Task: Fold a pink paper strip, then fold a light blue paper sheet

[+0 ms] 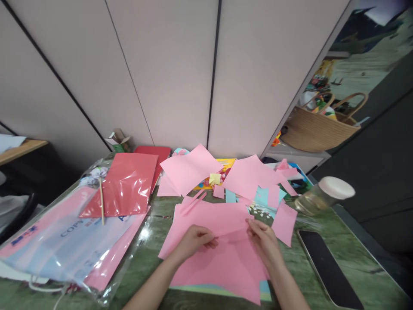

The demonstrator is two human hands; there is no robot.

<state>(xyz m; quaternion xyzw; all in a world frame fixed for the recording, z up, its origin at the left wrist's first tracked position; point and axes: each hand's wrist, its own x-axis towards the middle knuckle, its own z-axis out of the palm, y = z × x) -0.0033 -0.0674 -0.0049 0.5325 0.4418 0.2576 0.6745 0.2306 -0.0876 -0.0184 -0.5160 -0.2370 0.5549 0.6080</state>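
Observation:
Pink paper sheets (222, 267) lie in a stack in front of me, one set askew so that its corner points toward me. My left hand (197, 241) is over the stack's middle, fingers curled and pinched at a pink paper piece (230, 237) that spans the gap between my hands. My right hand (263, 234) pinches this piece's other side near the stack's right edge. Pink on pink, its outline is hard to make out. Blue and yellowish sheet edges (222, 289) peek out below the stack. Two thin pink strips (193, 203) rest at its upper left.
Left of the stack are red paper in clear wrapping (129, 185), a wooden stick (102, 200) and a plastic copy-paper bag (67, 241). Cut pink sheets (193, 168) and blue scraps (263, 196) lie behind. At right are a lidded jar (322, 196) and a phone (329, 269).

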